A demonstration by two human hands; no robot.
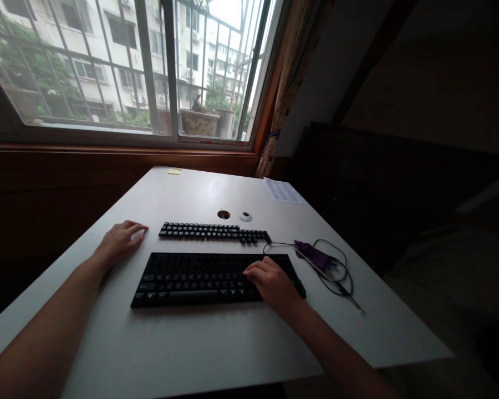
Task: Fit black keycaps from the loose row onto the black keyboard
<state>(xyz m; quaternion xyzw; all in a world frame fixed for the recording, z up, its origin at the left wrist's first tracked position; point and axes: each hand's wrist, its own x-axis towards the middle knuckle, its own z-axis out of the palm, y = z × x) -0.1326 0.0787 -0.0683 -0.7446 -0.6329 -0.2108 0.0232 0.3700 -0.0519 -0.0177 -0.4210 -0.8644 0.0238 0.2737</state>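
Observation:
A black keyboard (183, 280) lies on the white table (199, 349) in front of me. Its lower rows carry keycaps; the upper part is too dark to make out. My right hand (270, 280) is over the keyboard's right half, fingertips brought together at the keys; anything between them is hidden. Behind the keyboard, several loose black keycaps (203, 230) stand lined up in rows. To the left of these rows, my left hand (122, 239) rests on the tabletop with its fingers stretched out, holding nothing.
On the right lie a purple cloth (314, 255), a looped black cable (346, 266) and a thin stick-like tool (351, 299). Farther back are a cable hole (223, 214), its round white cover (245, 216), printed paper (283, 191) and yellow sticky notes (174, 172). A barred window is beyond.

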